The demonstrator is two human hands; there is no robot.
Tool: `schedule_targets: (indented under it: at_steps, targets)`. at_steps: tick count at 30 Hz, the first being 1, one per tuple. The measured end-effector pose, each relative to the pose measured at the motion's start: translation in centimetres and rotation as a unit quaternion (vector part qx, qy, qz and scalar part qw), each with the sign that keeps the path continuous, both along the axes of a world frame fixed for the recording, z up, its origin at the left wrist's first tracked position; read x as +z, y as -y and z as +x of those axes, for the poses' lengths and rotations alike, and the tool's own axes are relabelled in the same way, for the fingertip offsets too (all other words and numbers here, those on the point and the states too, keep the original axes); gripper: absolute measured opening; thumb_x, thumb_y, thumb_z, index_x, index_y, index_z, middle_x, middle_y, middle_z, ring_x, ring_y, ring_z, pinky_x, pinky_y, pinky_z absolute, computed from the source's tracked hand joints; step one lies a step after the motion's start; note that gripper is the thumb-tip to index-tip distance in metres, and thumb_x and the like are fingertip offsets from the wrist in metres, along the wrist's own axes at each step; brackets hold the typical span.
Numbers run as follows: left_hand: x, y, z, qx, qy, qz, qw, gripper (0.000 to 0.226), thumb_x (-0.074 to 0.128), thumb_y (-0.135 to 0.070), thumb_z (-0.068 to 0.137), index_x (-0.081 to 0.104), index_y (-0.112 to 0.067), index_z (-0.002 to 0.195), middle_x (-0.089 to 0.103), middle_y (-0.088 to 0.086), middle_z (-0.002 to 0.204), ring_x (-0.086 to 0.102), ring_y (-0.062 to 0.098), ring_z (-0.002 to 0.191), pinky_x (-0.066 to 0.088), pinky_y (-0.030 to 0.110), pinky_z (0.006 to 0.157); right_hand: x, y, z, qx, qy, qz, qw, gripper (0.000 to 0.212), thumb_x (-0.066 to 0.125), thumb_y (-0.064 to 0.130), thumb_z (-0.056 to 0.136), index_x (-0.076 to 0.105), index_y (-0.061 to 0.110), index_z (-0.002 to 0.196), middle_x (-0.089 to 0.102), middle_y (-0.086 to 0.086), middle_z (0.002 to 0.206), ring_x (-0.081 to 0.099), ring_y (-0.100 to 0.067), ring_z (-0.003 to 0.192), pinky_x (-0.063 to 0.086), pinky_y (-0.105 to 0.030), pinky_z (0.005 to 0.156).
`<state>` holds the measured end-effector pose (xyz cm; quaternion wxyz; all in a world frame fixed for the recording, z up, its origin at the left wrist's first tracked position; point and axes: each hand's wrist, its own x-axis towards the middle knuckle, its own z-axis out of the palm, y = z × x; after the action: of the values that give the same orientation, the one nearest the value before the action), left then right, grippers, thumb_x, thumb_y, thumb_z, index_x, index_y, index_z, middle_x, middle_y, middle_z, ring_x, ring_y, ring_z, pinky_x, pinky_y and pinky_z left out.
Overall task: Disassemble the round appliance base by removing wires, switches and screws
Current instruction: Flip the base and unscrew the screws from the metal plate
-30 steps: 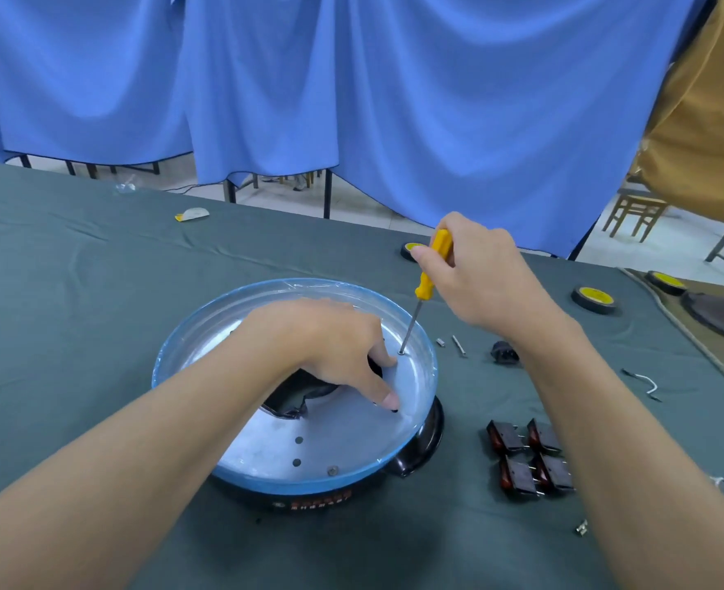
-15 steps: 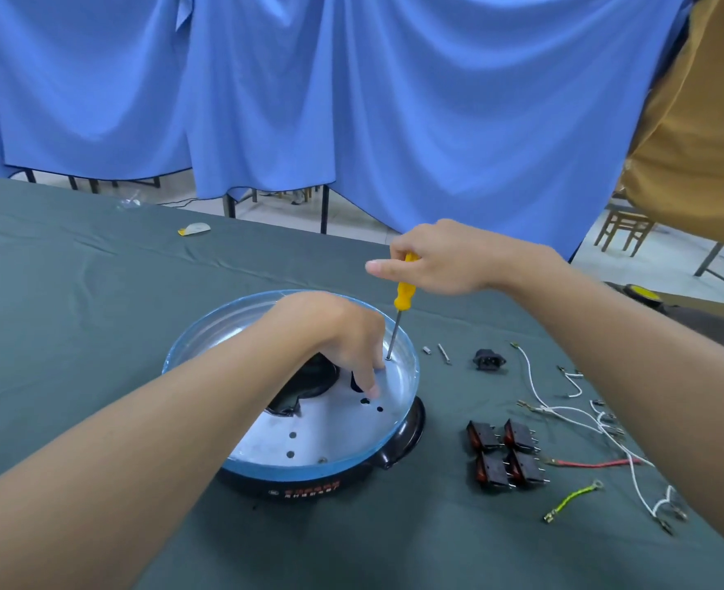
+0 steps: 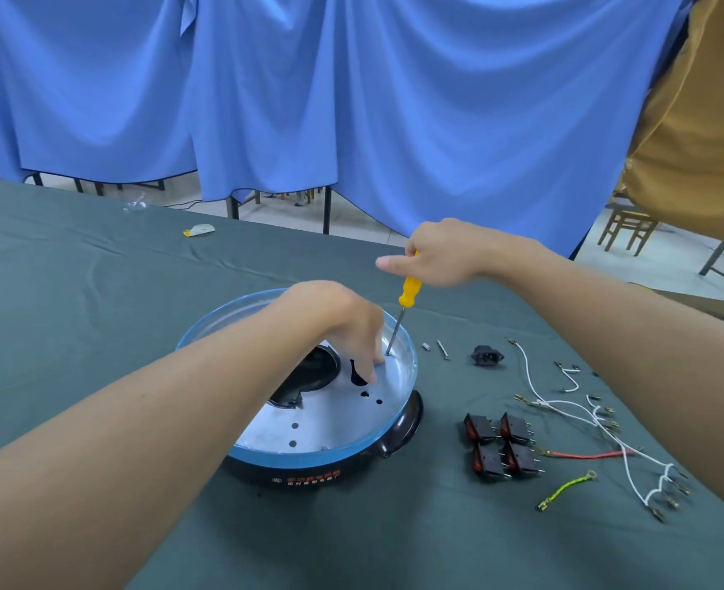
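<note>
**Obscured.** The left forearm crosses the near left of the round appliance base (image 3: 334,419) and hides that part of it. The back of the left hand (image 3: 343,321) hides most of its fingers. Their tips bear down on the metal plate, but I cannot tell whether they pinch anything. The screw head under the tool tip cannot be made out. The printed label on the base's near wall is too small to read. A person in an ochre garment (image 3: 700,121) is cut off at the top right edge.

**Surface and room.** The table (image 3: 96,313) has a creased dark green cover. Blue curtain (image 3: 351,100) hangs behind it, with table legs and pale floor below and a wooden chair (image 3: 626,225) at the right. Right of the base lie four black switches (image 3: 500,445) grouped together, white wires (image 3: 564,404), a red wire (image 3: 585,454), a green-yellow wire (image 3: 564,489), a black socket (image 3: 487,356) and small metal parts (image 3: 442,349). A pale scrap (image 3: 199,230) lies far left.

**Orientation.** The base sits flat on the table, plate upward, label side towards the camera, with a black lug at its right. The right hand (image 3: 441,253) grips the top of the yellow-handled screwdriver (image 3: 409,289), its index finger stretched out to the left. The tool's long axis is near upright, handle leaning up and right. The tip is on the plate by the far right rim, just beside the left fingertips.
</note>
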<state>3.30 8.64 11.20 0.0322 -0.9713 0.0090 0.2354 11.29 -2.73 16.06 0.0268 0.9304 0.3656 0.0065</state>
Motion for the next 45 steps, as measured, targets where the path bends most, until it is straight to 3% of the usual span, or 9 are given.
schedule_targets:
  at_steps: [8, 15, 19, 23, 27, 32, 38, 41, 45]
  targets:
    - [0.0, -0.3, -0.2, -0.021, -0.006, 0.025, 0.999, 0.044, 0.058, -0.046, 0.094, 0.057, -0.035, 0.136, 0.055, -0.002, 0.130, 0.053, 0.023, 0.118, 0.043, 0.035, 0.101, -0.1, 0.0, 0.0, 0.027, -0.057, 0.057, 0.996, 0.010, 0.056, 0.028, 0.091, 0.060, 0.020, 0.095, 0.060, -0.003, 0.094, 0.058, -0.028, 0.089, 0.041, -0.030, 0.061]
    - [0.0, -0.3, -0.4, -0.017, -0.013, 0.008, 1.000, 0.053, 0.061, -0.057, 0.089, 0.058, -0.033, 0.136, 0.054, -0.004, 0.133, 0.052, 0.021, 0.112, 0.042, 0.031, 0.096, -0.5, -0.3, 0.1, 0.003, -0.004, 0.026, 1.000, 0.052, 0.050, 0.045, 0.095, 0.038, 0.009, 0.059, 0.032, -0.004, 0.059, 0.033, -0.024, 0.060, 0.026, -0.031, 0.054]
    - [-0.3, -0.5, -0.5, -0.006, -0.001, -0.023, 1.000, 0.050, 0.063, -0.053, 0.089, 0.059, -0.033, 0.135, 0.055, -0.007, 0.120, 0.051, 0.020, 0.108, 0.041, 0.031, 0.094, -0.6, -0.1, 0.0, 0.004, -0.041, 0.081, 0.996, 0.027, 0.060, 0.024, 0.086, 0.063, 0.000, 0.097, 0.051, -0.005, 0.076, 0.042, -0.023, 0.073, 0.031, -0.029, 0.056]
    - [-0.6, -0.7, -0.8, 0.000, 0.018, -0.037, 0.999, 0.050, 0.062, -0.050, 0.091, 0.053, -0.038, 0.139, 0.047, -0.015, 0.095, 0.045, 0.017, 0.099, 0.037, 0.028, 0.083, -0.2, -0.2, 0.1, -0.014, -0.093, 0.063, 0.994, 0.042, 0.060, 0.039, 0.086, 0.056, -0.002, 0.095, 0.045, -0.006, 0.083, 0.039, -0.026, 0.069, 0.031, -0.029, 0.060]
    - [-0.4, -0.4, -1.0, -0.002, 0.013, -0.027, 1.000, 0.048, 0.061, -0.047, 0.092, 0.056, -0.035, 0.138, 0.052, -0.007, 0.112, 0.048, 0.019, 0.100, 0.040, 0.029, 0.087, -0.5, -0.4, -0.3, -0.033, -0.058, 0.070, 0.995, 0.052, 0.052, 0.051, 0.094, 0.044, 0.007, 0.068, 0.037, -0.003, 0.067, 0.033, -0.022, 0.056, 0.024, -0.029, 0.051]
    - [-0.4, -0.5, -1.1, 0.008, 0.016, -0.034, 0.999, 0.044, 0.062, -0.046, 0.091, 0.061, -0.033, 0.133, 0.059, -0.001, 0.123, 0.050, 0.019, 0.096, 0.040, 0.028, 0.083, -0.4, -0.3, -0.4, -0.038, -0.087, 0.103, 0.990, 0.041, 0.058, 0.025, 0.084, 0.059, -0.006, 0.111, 0.042, -0.006, 0.082, 0.035, -0.024, 0.071, 0.027, -0.029, 0.058]
    - [-0.6, -0.6, -1.4, 0.006, 0.018, -0.039, 0.999, 0.045, 0.061, -0.050, 0.092, 0.061, -0.029, 0.132, 0.057, 0.000, 0.120, 0.051, 0.021, 0.098, 0.040, 0.029, 0.084, -1.0, -0.3, -0.4, -0.055, -0.062, 0.114, 0.990, 0.048, 0.054, 0.044, 0.094, 0.040, 0.008, 0.065, 0.034, -0.003, 0.064, 0.033, -0.023, 0.059, 0.023, -0.029, 0.051]
    - [-1.2, -1.1, -1.9, 0.017, 0.024, -0.068, 0.997, 0.053, 0.062, -0.054, 0.089, 0.055, -0.036, 0.138, 0.055, -0.006, 0.133, 0.051, 0.022, 0.120, 0.039, 0.036, 0.106, -1.0, -0.1, -0.5, -0.040, -0.073, 0.133, 0.988, 0.027, 0.057, 0.026, 0.089, 0.064, 0.000, 0.093, 0.050, -0.006, 0.077, 0.040, -0.023, 0.068, 0.030, -0.029, 0.054]
    - [-2.1, -1.7, -2.4, 0.027, 0.030, -0.102, 0.994, 0.058, 0.061, -0.056, 0.089, 0.047, -0.042, 0.143, 0.047, -0.010, 0.146, 0.049, 0.021, 0.123, 0.037, 0.032, 0.103, -1.0, -0.3, -0.5, -0.046, -0.087, 0.130, 0.987, 0.039, 0.056, 0.031, 0.087, 0.063, -0.005, 0.103, 0.046, -0.006, 0.078, 0.039, -0.024, 0.071, 0.030, -0.029, 0.058]
